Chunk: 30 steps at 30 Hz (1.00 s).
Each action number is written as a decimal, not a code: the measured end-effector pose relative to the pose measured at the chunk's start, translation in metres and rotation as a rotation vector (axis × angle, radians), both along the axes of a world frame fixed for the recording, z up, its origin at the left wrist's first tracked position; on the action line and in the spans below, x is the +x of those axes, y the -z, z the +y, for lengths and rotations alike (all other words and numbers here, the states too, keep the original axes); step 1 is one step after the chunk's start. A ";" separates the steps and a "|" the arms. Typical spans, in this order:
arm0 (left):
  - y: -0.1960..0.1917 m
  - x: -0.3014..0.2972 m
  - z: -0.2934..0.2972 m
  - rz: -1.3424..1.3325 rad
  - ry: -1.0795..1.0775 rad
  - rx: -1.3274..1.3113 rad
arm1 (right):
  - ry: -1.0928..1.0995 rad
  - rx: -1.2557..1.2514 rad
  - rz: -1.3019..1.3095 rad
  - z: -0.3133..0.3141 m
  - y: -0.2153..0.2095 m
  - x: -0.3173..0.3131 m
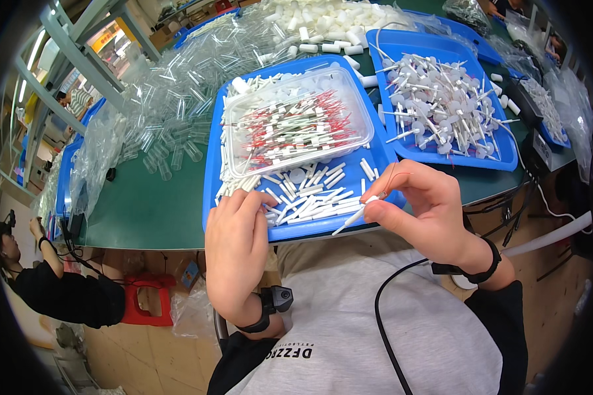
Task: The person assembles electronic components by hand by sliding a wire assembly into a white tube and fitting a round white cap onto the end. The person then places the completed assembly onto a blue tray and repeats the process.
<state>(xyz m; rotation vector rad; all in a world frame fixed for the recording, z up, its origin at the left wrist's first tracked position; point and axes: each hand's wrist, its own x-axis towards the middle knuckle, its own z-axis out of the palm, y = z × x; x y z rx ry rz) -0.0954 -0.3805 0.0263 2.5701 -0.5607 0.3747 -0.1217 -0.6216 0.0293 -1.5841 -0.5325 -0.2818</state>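
Observation:
My right hand [420, 209] is raised over the near right corner of a blue tray [390, 148]. Its thumb and forefinger pinch a thin white plastic stick [349, 222] with a fine red wire at its upper end. My left hand [236, 240] reaches over the tray's near left edge, fingers bent and close together among short white tubes [310, 205]. Its fingertips are partly hidden, so what they grip cannot be made out. On the tray rests a clear plastic box [369, 135] of small white parts with red wires [296, 125].
A second blue tray [512, 161] at right bears a heap of white sticks with round discs [435, 99]. Clear tubes [178, 99] pile up at left, white cylinders [329, 26] at the back. A black cable [377, 309] crosses my shirt. Another person [66, 283] sits at far left.

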 end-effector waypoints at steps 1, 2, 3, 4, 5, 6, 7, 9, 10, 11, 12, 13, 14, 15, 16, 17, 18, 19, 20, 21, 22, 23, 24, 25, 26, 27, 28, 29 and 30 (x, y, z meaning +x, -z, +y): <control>0.000 0.000 0.000 0.000 0.001 0.001 | 0.001 -0.005 -0.004 0.000 0.000 0.000; -0.001 0.000 0.000 -0.003 0.005 0.003 | 0.002 -0.005 -0.003 0.000 0.000 0.000; -0.001 -0.001 0.000 -0.006 0.009 0.005 | 0.002 0.000 -0.002 0.000 0.000 -0.001; -0.002 -0.001 0.000 -0.005 0.009 0.006 | 0.002 0.004 0.000 0.000 0.000 -0.001; -0.003 -0.002 0.000 -0.007 0.008 -0.002 | 0.002 0.005 0.000 0.000 -0.001 -0.001; -0.003 -0.002 -0.001 -0.008 0.008 -0.011 | 0.004 -0.014 -0.009 -0.001 -0.001 -0.001; -0.002 -0.001 -0.003 -0.007 0.010 -0.011 | 0.006 -0.032 -0.017 -0.002 -0.001 -0.001; 0.001 -0.001 -0.007 -0.052 -0.002 -0.157 | 0.015 -0.017 -0.017 -0.001 0.000 0.000; 0.002 -0.001 -0.011 -0.052 -0.004 -0.157 | 0.023 -0.002 -0.017 -0.001 0.000 0.000; 0.002 -0.001 -0.017 -0.080 -0.017 -0.170 | 0.021 -0.002 -0.017 -0.001 0.000 0.000; 0.003 -0.001 -0.023 -0.108 -0.027 -0.183 | 0.019 0.032 0.021 -0.001 0.000 0.000; 0.006 -0.001 -0.029 -0.113 0.014 -0.198 | 0.017 0.066 0.060 -0.001 0.000 0.000; 0.007 -0.001 -0.034 -0.114 0.014 -0.199 | 0.017 0.065 0.059 -0.001 0.001 0.001; 0.009 -0.001 -0.039 -0.150 0.081 -0.172 | -0.014 0.104 0.063 -0.002 0.003 0.002; 0.010 0.000 -0.043 -0.187 0.148 -0.145 | -0.046 0.143 0.067 -0.002 0.004 0.003; 0.010 0.000 -0.045 -0.186 0.159 -0.089 | -0.046 0.142 0.068 -0.003 0.003 0.004; 0.010 0.000 -0.047 -0.184 0.158 -0.089 | -0.048 0.100 0.065 -0.002 0.002 0.004; 0.011 0.001 -0.048 -0.198 0.107 -0.083 | -0.051 0.058 0.062 -0.002 0.001 0.004; 0.011 0.002 -0.049 -0.212 0.056 -0.077 | -0.052 0.058 0.064 -0.002 0.001 0.004; 0.012 0.003 -0.049 -0.211 0.056 -0.077 | -0.032 0.015 0.068 -0.002 0.001 0.005; 0.013 0.004 -0.047 -0.233 0.040 -0.093 | -0.012 -0.028 0.072 -0.002 0.000 0.005; 0.014 0.004 -0.046 -0.256 0.024 -0.108 | -0.012 -0.027 0.073 -0.001 0.001 0.006; 0.014 0.004 -0.047 -0.255 0.025 -0.108 | 0.019 -0.004 0.060 0.001 0.004 0.007; 0.014 0.003 -0.047 -0.249 0.024 -0.114 | 0.051 0.020 0.047 0.001 0.006 0.008; 0.013 0.003 -0.048 -0.242 0.023 -0.119 | 0.052 0.020 0.047 0.001 0.008 0.009; 0.012 0.002 -0.048 -0.242 0.022 -0.119 | 0.047 0.015 0.041 0.000 0.010 0.010; 0.011 0.002 -0.049 -0.220 0.021 -0.140 | 0.042 0.010 0.036 0.000 0.011 0.010; 0.010 0.001 -0.049 -0.198 0.021 -0.161 | 0.040 0.010 0.036 0.000 0.011 0.011; 0.010 0.001 -0.049 -0.198 0.022 -0.161 | 0.040 0.001 0.037 0.000 0.012 0.011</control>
